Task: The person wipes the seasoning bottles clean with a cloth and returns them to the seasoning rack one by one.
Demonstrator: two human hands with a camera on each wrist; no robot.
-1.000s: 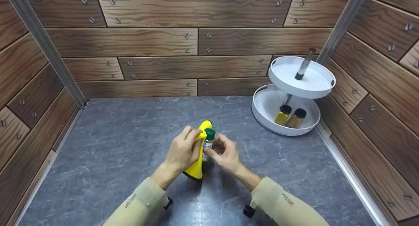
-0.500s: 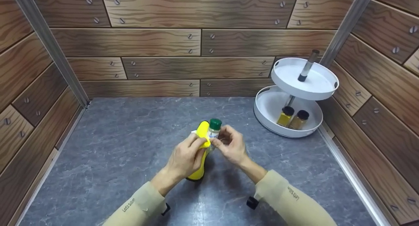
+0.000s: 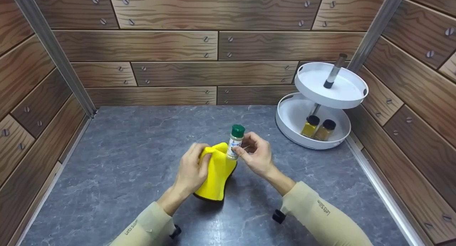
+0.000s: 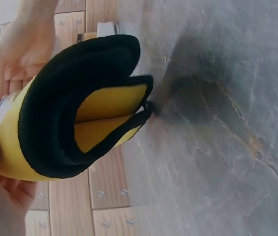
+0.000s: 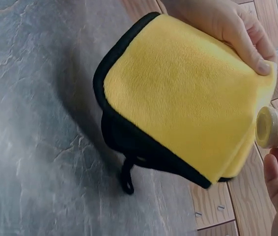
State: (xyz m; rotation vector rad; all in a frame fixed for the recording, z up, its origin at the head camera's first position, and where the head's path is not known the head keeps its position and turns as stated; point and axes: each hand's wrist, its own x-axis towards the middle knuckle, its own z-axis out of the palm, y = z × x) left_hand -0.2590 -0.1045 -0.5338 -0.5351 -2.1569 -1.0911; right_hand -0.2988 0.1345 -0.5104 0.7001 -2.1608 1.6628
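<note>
A yellow cloth (image 3: 216, 174) with a black edge hangs folded from my left hand (image 3: 192, 165), which pinches it near the top. In the right wrist view the cloth (image 5: 178, 93) shows its fuzzy face and a black loop. My right hand (image 3: 257, 155) holds a small spice jar (image 3: 235, 142) with a green cap and a printed label between thumb and fingers. The jar stands nearly upright, tilted slightly, just right of the cloth's upper edge. From the right wrist, the jar's base (image 5: 264, 128) is seen beside the cloth; whether they touch I cannot tell.
A white two-tier round stand (image 3: 285, 128) is at the back right. Its lower tray holds a yellow-filled jar (image 3: 309, 126) and a brownish jar (image 3: 325, 130), both black-capped. Wood-patterned walls (image 3: 171, 46) bound the grey marbled table (image 3: 142, 139) at the back and sides.
The spice jar has been raised and moved right, away from the cloth that was against it. My left hand has shifted left, and the cloth now hangs more spread out.
</note>
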